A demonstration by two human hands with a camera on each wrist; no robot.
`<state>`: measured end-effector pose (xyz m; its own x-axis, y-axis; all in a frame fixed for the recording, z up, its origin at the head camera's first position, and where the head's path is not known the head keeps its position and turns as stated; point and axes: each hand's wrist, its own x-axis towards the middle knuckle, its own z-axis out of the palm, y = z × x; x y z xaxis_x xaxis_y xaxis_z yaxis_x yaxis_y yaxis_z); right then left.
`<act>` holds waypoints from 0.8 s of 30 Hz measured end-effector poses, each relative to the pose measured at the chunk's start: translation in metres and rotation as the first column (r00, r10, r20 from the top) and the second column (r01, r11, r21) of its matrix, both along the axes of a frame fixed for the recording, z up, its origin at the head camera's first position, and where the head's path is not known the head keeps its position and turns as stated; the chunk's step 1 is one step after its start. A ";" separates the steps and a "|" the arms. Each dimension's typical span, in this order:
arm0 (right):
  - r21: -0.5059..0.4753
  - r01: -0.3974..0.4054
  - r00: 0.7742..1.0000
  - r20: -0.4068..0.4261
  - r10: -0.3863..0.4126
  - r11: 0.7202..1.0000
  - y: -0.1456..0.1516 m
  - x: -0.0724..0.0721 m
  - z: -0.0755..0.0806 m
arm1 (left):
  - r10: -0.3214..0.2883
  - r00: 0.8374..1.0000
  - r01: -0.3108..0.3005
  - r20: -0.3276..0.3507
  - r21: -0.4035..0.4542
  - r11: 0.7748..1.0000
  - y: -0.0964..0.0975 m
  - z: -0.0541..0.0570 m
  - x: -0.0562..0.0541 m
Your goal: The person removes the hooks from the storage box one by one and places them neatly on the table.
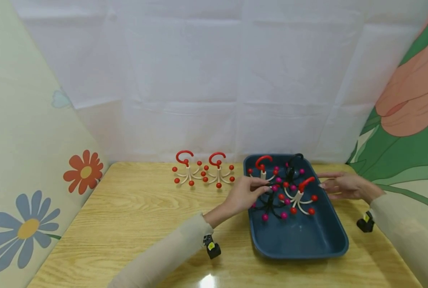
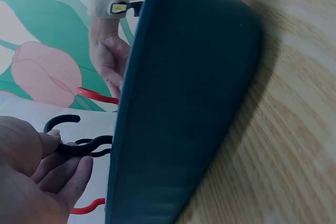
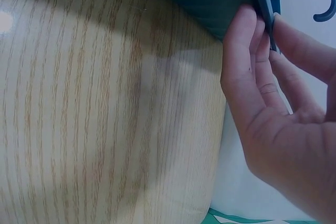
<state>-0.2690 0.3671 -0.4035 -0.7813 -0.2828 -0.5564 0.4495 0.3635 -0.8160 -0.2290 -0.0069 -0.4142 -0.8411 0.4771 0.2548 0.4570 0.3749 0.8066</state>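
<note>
Here, a wood-grain tabletop (image 1: 134, 224) bears a dark blue rectangular tray (image 1: 300, 242), our landmark. At the tray's right rim, our right hand (image 1: 345, 186) grips the edge, thumb on the inner side and fingers outside. Over the tray's left side, our left hand (image 1: 240, 194) pinches the hook of a black ball-tipped hanger (image 1: 270, 203) between thumb and fingers. That hanger is inside the tray, towards its left wall; we cannot tell whether its arms touch the floor. Also in the tray are a second black hanger (image 1: 290, 174) at the back right, a red-hooked cream hanger (image 1: 299, 196) just beside the held one, and another cream hanger (image 1: 263, 175) at the back left. Two more cream hangers (image 1: 219, 174) stand left of the tray. We judge the black hanger light, stiff and smooth, probably plastic, so its hook or central stem gives the surest hold; its thin arms and magenta balls (image 1: 283, 215) could snag on its neighbours.
</note>
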 end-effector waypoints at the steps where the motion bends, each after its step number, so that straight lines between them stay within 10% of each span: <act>1: 0.000 -0.001 1.000 -0.002 0.001 1.000 0.000 0.000 0.000 | -0.004 1.000 0.004 -0.016 -0.004 1.000 0.000 0.000 0.000; 24: -0.014 0.008 1.000 -0.004 -0.008 1.000 0.004 0.000 -0.003 | 0.009 0.994 -0.010 -0.106 -0.004 1.000 -0.001 0.014 0.000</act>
